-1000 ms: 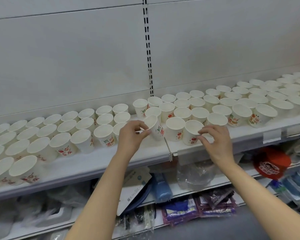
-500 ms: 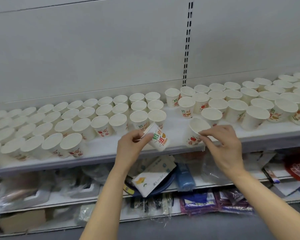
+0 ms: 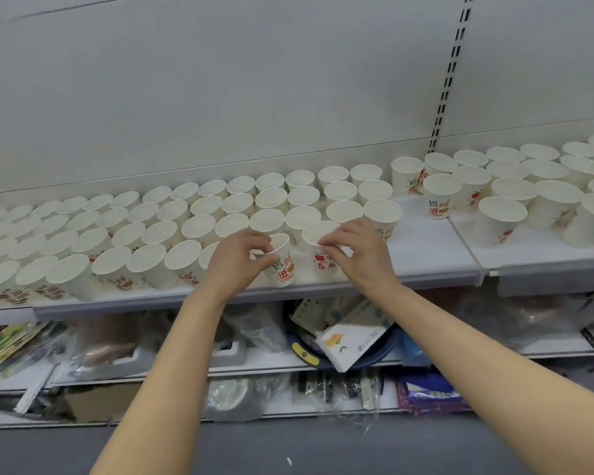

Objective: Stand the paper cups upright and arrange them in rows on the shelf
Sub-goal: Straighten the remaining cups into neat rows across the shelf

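A: Since the earlier frame both hands have carried their cups leftward along the shelf (image 3: pixel 426 269), from the gap up to the end of the left block (image 3: pixel 172 231).

B: How do the hands hold them?

A: The left hand (image 3: pixel 235 260) pinches the rim of a tilted cup (image 3: pixel 282 265), thumb and fingers curled round its mouth. The cup leans with its mouth toward the hand and sits at the shelf's front edge, just beside the front row. The right hand (image 3: pixel 359 255) has its fingertips curled over the rim of a second cup (image 3: pixel 319 252), which stands upright, touching the first cup's side.

B: So which step is this?

A: Placing, by the look of it. The person seems to be extending the front row of the left block with these two. The right block (image 3: pixel 515 197) stands well apart, looser and less even.

B: And next?

A: The tilted cup likely needs tipping upright and nudging against its neighbour in line; then the second cup can slide in beside it. A light touch is called for, since these thin cups would topple their neighbours easily.
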{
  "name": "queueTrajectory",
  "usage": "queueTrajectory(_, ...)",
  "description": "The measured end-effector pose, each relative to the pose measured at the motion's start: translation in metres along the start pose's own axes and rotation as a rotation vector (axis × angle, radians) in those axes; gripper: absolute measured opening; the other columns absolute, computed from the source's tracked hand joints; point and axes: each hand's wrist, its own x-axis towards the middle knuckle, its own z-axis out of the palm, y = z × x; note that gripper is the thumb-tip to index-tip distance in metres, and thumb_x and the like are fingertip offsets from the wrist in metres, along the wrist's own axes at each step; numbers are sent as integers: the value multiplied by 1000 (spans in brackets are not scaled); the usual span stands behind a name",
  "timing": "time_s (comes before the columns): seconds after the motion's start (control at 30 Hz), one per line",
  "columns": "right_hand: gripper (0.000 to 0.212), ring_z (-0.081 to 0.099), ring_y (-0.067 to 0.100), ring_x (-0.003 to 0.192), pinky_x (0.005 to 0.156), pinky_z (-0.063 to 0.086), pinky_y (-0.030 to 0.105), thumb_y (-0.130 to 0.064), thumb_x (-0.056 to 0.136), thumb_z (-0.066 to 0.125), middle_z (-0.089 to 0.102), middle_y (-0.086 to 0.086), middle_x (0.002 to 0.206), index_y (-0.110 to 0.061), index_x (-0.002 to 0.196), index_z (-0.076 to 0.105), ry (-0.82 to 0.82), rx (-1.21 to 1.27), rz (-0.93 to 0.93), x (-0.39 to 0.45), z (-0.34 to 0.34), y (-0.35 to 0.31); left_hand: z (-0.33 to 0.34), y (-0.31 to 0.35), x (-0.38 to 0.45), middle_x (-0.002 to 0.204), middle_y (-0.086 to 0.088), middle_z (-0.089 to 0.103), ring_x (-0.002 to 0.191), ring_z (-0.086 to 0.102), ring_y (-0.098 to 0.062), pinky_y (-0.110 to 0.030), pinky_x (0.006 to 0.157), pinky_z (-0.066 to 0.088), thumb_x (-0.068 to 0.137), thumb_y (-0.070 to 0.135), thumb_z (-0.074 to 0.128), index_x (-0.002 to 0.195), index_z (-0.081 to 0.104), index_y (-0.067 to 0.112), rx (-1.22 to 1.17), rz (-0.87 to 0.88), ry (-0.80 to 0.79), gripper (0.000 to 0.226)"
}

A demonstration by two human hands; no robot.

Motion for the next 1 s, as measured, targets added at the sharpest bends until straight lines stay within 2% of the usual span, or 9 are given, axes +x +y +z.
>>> queueTrajectory(0.1,5,52,22,85,71,42,31,-20,79,72,66,-3,79,-16,82,74,-13,-27,-11,-1,14,0,-5,-11,12,115,6,67,106,54,-10,-23,82,33,82,37,74,81,78,22,191,94,-53,16)
queueTrajectory(0.23,6,53,23,88,72,45,34,-19,79,72,67,-3,82,-16,84,74,0,-39,15,-1,21,-1,-5,-23,17,115,7,66,108,56,-15,-25,79,35,82,34,74,86,76,24,239,74,-87,11)
queueTrajectory(0.37,22,46,17,101,90,35,19,-20,74,78,68,-3,100,-16,96,74,17,-30,53,-6,19,2,-1,-26,15,112,10,64,107,54,-14,-30,85,41,65,42,84,84,72,32,209,110,-80,24)
queueTrajectory(0.47,25,49,21,106,95,26,11,-17,72,81,65,0,110,-17,96,74,-17,-22,98,-10,18,9,1,-23,16,109,10,64,105,54,-14,-35,86,45,69,45,80,82,70,33,206,110,-82,21)
queueTrajectory(0.6,13,54,21,98,87,39,27,-16,75,79,69,-4,93,-17,87,75,-45,-36,105,-6,24,8,1,-26,19,110,12,65,105,55,-15,-33,82,44,76,41,77,77,70,32,247,107,-74,11)
queueTrajectory(0.7,9,50,17,89,78,40,30,-21,76,77,68,-6,81,-18,85,75,-15,-57,31,-4,33,-2,1,-28,20,113,11,65,108,55,-15,-31,82,42,77,39,77,76,69,33,263,112,-80,10)
queueTrajectory(0.8,14,51,21,83,73,41,35,-32,80,68,65,-8,77,-21,84,75,-18,-95,-50,-1,40,-8,1,-27,20,114,11,64,107,55,-15,-31,83,42,76,39,78,76,69,33,230,126,-87,10)
queueTrajectory(0.9,16,52,24,81,72,44,40,-35,80,67,64,-8,76,-22,86,75,-54,-135,-56,-1,44,-6,2,-23,18,116,12,62,106,54,-12,-30,85,42,73,44,78,78,71,33,194,125,-67,15)
queueTrajectory(1.0,21,49,20,85,75,44,37,-39,80,66,65,-8,80,-21,89,74,-31,-108,-36,-5,44,-4,3,-21,17,116,13,61,106,54,-12,-29,85,42,75,44,77,77,70,33,194,118,-72,13)
